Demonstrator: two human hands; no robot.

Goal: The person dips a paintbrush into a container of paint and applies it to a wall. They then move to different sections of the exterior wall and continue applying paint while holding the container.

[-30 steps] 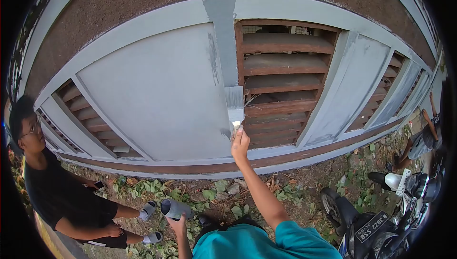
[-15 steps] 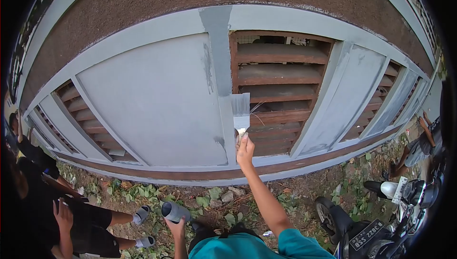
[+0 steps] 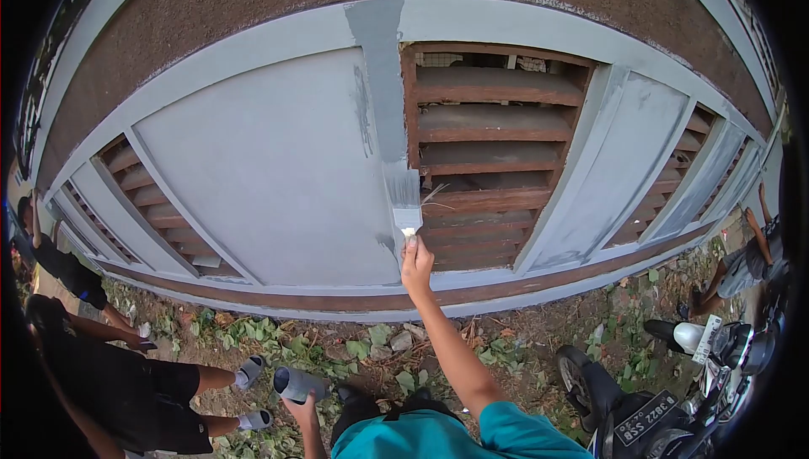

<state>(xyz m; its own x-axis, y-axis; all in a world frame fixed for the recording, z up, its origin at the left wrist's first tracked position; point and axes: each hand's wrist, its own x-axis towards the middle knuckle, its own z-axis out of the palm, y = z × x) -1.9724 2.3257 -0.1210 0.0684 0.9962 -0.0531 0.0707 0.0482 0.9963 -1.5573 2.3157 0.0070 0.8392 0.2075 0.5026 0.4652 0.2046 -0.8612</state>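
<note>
My right hand (image 3: 416,263) is raised and grips the handle of a wide paintbrush (image 3: 404,196), whose grey-loaded bristles lie flat on the vertical post (image 3: 381,80) of a wall frame. The post's upper part is darker, wet grey; lower down it is paler. Right of the post is an opening with brown wooden louvre slats (image 3: 493,126). Down at the bottom, my left hand (image 3: 297,408) holds a grey paint cup (image 3: 292,384) tipped on its side, its open mouth toward the left.
A big pale grey panel (image 3: 270,172) fills the wall left of the post. A person in black (image 3: 126,391) crouches at the lower left in grey sandals. A parked motorcycle (image 3: 674,400) stands at the lower right, another person (image 3: 746,257) beyond it. Leaves and stones litter the ground.
The brush has shifted left from the louvre's edge onto the post and slightly down. The person at the left has bent lower and turned away. My left hand with the cup barely moved.
</note>
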